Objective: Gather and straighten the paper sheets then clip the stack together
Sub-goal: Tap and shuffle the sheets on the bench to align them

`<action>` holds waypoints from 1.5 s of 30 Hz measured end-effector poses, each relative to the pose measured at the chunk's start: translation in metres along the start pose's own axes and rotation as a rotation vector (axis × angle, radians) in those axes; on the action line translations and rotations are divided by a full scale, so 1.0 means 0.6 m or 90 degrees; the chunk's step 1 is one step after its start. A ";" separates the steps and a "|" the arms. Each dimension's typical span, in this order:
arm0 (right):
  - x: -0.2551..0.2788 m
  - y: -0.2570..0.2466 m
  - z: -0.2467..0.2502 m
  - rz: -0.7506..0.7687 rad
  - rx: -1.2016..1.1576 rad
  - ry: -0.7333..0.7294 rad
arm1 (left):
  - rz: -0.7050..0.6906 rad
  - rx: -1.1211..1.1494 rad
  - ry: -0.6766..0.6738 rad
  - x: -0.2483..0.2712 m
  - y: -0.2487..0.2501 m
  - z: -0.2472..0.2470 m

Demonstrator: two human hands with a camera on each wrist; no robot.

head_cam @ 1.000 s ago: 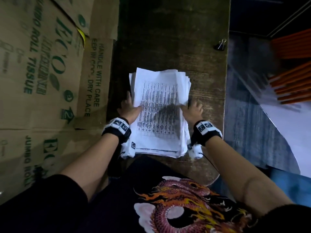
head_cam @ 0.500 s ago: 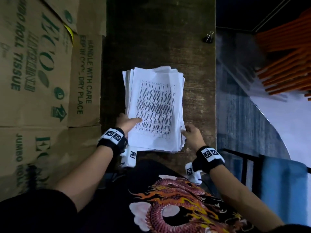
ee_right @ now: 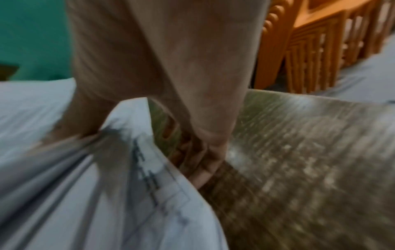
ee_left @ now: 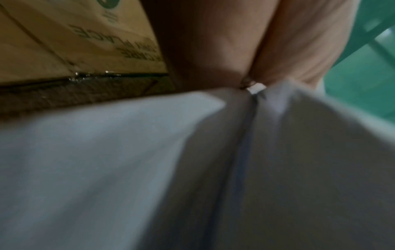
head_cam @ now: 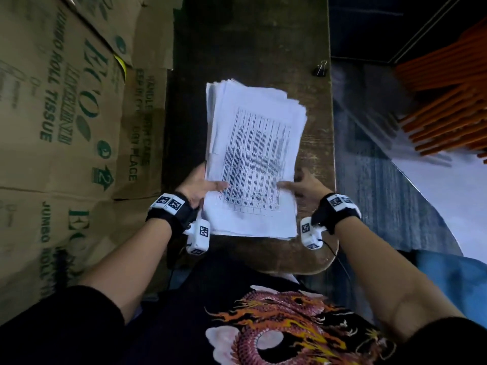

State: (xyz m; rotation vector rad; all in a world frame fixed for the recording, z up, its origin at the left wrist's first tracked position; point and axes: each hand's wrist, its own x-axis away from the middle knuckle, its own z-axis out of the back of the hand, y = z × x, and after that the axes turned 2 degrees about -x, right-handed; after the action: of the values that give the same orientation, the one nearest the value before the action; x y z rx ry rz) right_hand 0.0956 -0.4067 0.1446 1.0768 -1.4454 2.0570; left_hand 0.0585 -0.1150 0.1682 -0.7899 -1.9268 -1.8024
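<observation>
The left hand grips the near left edge of the paper stack, thumb on the printed top sheet. The right hand pinches the near right edge, thumb on top and fingers curled beneath. The stack sits between the hands, its long axis running away from them, far end leaning slightly right, sheets fanned unevenly. Well beyond the right hand, a binder clip rests near the wooden table edge. Cardboard boxes stand left of the left hand.

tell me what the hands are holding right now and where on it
Both hold the paper stack near its near end: the left hand grips its left edge, the right hand its right edge, thumbs on the top sheet.
</observation>
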 end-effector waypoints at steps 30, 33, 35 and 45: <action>0.114 -0.218 0.019 0.558 -0.161 0.129 | -0.538 -0.115 0.214 0.010 0.174 0.010; 0.104 -0.225 0.013 0.537 -0.146 0.124 | -0.520 -0.094 0.187 -0.004 0.179 0.021; 0.103 -0.225 0.021 0.528 -0.144 0.102 | -0.481 -0.074 0.203 -0.004 0.181 0.028; 0.115 -0.273 0.003 0.603 -0.168 0.169 | -0.477 0.061 0.357 0.002 0.231 -0.028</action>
State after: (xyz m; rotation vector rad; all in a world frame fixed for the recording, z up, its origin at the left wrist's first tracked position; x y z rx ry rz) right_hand 0.1678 -0.3526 0.2981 -0.0550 -2.2427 2.3206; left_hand 0.1439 -0.1292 0.2776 0.5189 -1.9983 -1.9856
